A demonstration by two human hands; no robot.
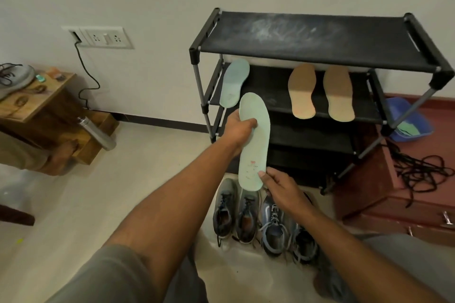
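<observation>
At the front left corner of the black shoe rack (320, 39), above sneakers (246, 219) on the floor, a mint-green insole (256, 147) stands nearly upright. The left hand (240, 130) grips its toe half, thumb across the face. The right hand (280, 187) pinches its heel.

A black shoe rack (320, 39) stands against the wall at upper right, its top shelf dusty. On its second shelf (268, 91) lie a pale green insole (234, 82) at the left end and two tan insoles (302, 92) side by side towards the right. On the cream floor (73, 204) in front of the rack, lower centre, four shoes (247, 216) sit in a row. At far left a wooden tabletop (32, 103) carries a grey shoe (14, 79).
</observation>
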